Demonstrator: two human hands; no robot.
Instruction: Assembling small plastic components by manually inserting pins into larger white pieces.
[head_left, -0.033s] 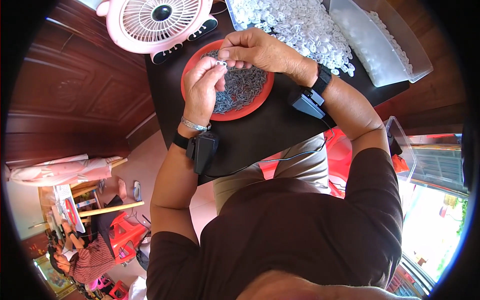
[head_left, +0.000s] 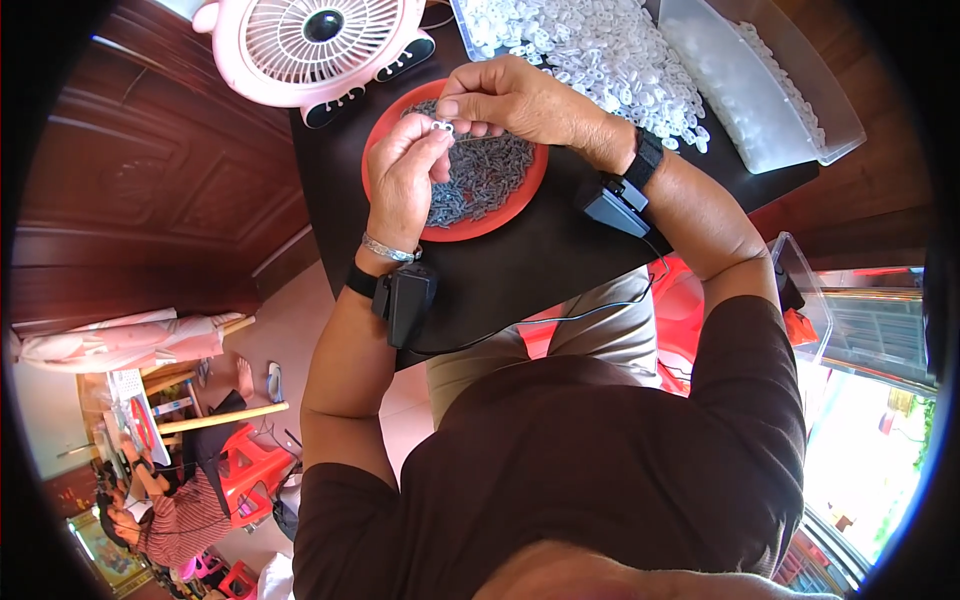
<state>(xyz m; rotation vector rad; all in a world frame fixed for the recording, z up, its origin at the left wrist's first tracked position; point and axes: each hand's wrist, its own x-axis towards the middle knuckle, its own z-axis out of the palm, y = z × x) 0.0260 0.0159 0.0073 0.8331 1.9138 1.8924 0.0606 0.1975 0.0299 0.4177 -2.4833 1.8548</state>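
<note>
My left hand [head_left: 402, 170] pinches a small white plastic piece with holes [head_left: 443, 127] between thumb and fingertips. Close beside it, my right hand [head_left: 510, 100] has its thumb and forefinger pressed together at the piece's far edge; anything between them is too small to make out. Both hands are above a round red tray [head_left: 530, 198], which holds a heap of small grey, screw-like pieces [head_left: 480, 180]. A large pile of similar white plastic pieces [head_left: 610, 60] lies to the right, beyond my right wrist.
A pink fan [head_left: 320, 60] stands at the far left of the black table [head_left: 520, 270]. At the far right is a translucent bin [head_left: 740, 100] with more white pieces. A cable [head_left: 580, 315] runs along the near edge. Another person [head_left: 180, 520] sits at the lower left.
</note>
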